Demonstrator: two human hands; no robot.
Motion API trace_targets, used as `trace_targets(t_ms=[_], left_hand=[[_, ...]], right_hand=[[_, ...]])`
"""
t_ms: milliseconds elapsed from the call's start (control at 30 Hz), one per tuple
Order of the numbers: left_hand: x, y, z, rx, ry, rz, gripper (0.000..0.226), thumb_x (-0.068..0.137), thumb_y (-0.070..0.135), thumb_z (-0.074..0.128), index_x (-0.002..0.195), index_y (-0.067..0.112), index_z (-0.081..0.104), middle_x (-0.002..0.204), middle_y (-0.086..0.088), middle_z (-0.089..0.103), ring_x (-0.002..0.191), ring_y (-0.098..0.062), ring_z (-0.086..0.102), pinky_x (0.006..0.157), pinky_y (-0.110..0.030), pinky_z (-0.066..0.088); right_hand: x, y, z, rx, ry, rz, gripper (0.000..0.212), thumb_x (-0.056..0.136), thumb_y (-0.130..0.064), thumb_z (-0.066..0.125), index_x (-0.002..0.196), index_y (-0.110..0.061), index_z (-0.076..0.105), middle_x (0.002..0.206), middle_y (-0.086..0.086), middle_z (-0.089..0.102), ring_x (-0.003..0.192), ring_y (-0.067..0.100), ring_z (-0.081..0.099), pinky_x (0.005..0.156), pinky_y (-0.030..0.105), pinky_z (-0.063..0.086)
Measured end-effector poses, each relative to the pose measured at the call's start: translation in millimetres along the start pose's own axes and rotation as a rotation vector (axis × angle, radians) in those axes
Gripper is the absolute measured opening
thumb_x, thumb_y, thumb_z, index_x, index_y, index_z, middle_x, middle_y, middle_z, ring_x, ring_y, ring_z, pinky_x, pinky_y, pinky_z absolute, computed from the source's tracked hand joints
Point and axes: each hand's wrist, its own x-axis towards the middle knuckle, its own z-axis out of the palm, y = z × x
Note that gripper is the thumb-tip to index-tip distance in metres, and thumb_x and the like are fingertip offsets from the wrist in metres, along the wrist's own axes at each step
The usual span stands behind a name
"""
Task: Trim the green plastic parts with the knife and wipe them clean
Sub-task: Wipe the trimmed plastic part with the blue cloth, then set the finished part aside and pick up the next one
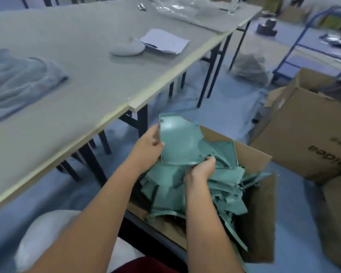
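Head camera looks down, close over both forearms.

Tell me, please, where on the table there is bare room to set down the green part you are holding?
The table has a bare stretch along its near edge, between the folded grey cloth and the round grey pad beside the paper sheet. The far end is crowded with clear plastic bags. The cardboard box is full of green parts.

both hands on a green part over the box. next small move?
Probably lift it clear and carry it to the table. Left hand and right hand already grip the top green part above the pile in the cardboard box; no knife is visible.
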Motion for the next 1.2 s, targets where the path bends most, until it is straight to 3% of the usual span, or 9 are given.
trace_targets(t_ms=[100, 167, 233, 367, 500, 633, 733, 933, 1200], left_hand=[[-14, -32, -1, 0.104, -0.109, -0.256, 0.059, 0.098, 0.016, 0.053, 0.148, 0.04, 0.031, 0.094, 0.013, 0.069, 0.085, -0.007, 0.069, 0.076, -0.029, 0.057], [-21, -48, -4, 0.192, -0.167, -0.331, 0.055, 0.098, 0.021, 0.053, 0.147, 0.037, 0.033, 0.1, 0.007, 0.07, 0.092, -0.026, 0.067, 0.081, -0.039, 0.052], [-24, -52, -5, 0.238, -0.197, -0.337, 0.042, 0.099, 0.021, 0.051, 0.14, 0.03, 0.045, 0.102, 0.007, 0.069, 0.095, -0.025, 0.068, 0.088, -0.039, 0.051], [-21, -42, -4, 0.249, -0.224, -0.306, 0.028, 0.101, 0.022, 0.046, 0.126, 0.028, 0.058, 0.096, 0.01, 0.071, 0.092, -0.01, 0.068, 0.094, -0.035, 0.051], [-19, -22, -9, 0.237, -0.231, -0.266, 0.026, 0.102, 0.024, 0.043, 0.121, 0.033, 0.059, 0.099, 0.014, 0.071, 0.092, -0.007, 0.067, 0.084, -0.025, 0.05], [-17, 9, -24, 0.216, -0.191, -0.189, 0.026, 0.103, 0.022, 0.044, 0.119, 0.032, 0.061, 0.099, 0.014, 0.071, 0.09, -0.001, 0.066, 0.082, -0.021, 0.05], [-15, 42, -56, 0.215, -0.147, -0.097, 0.026, 0.102, 0.014, 0.043, 0.113, 0.025, 0.063, 0.096, 0.001, 0.072, 0.078, -0.005, 0.068, 0.069, -0.019, 0.052], [-53, 84, -176, 0.045, 0.239, -0.005, 0.026, 0.102, 0.012, 0.041, 0.092, 0.024, 0.061, 0.073, 0.007, 0.07, 0.061, -0.008, 0.068, 0.056, -0.02, 0.054], [-167, 66, -306, 0.085, 0.769, -0.085, 0.03, 0.094, -0.001, 0.037, 0.083, 0.018, 0.058, 0.056, 0.006, 0.066, 0.051, -0.006, 0.063, 0.049, -0.017, 0.05]], right_hand=[[13, 7, -21, -0.153, 0.168, -0.08, 0.011, 0.08, -0.013, 0.044, 0.073, -0.012, 0.052, 0.073, 0.006, 0.061, 0.058, 0.022, 0.051, 0.045, 0.022, 0.041], [23, 13, -26, -0.258, 0.265, -0.095, 0.026, 0.093, -0.013, 0.044, 0.111, -0.004, 0.06, 0.107, 0.016, 0.063, 0.083, 0.029, 0.06, 0.059, 0.031, 0.047], [29, 17, -25, -0.376, 0.307, -0.062, 0.041, 0.098, -0.017, 0.045, 0.137, -0.005, 0.045, 0.131, 0.017, 0.054, 0.109, 0.034, 0.057, 0.077, 0.039, 0.048], [26, 18, -12, -0.654, 0.488, -0.185, 0.055, 0.088, -0.014, 0.056, 0.139, -0.01, 0.036, 0.142, 0.014, 0.038, 0.129, 0.034, 0.037, 0.105, 0.049, 0.036], [7, 16, 6, -0.696, 0.51, -0.52, 0.059, 0.077, -0.003, 0.057, 0.133, -0.014, 0.043, 0.139, 0.01, 0.034, 0.128, 0.029, 0.032, 0.11, 0.048, 0.017], [-32, 22, 48, -0.7, 0.237, -0.699, 0.046, 0.075, -0.001, 0.054, 0.118, -0.019, 0.053, 0.132, 0.002, 0.039, 0.122, 0.022, 0.033, 0.106, 0.042, 0.017], [-74, 32, 93, -0.67, -0.219, -0.707, 0.028, 0.083, -0.005, 0.05, 0.1, -0.026, 0.057, 0.113, -0.01, 0.052, 0.106, 0.009, 0.048, 0.095, 0.028, 0.034], [-184, 74, 184, -0.633, -0.918, -0.778, 0.02, 0.086, -0.002, 0.049, 0.085, -0.021, 0.057, 0.08, -0.012, 0.058, 0.071, -0.005, 0.051, 0.069, 0.011, 0.04], [-343, 213, 207, -0.838, -1.654, -0.77, 0.02, 0.084, -0.004, 0.049, 0.08, -0.024, 0.054, 0.073, -0.01, 0.056, 0.076, 0.014, 0.055, 0.076, 0.032, 0.045]])
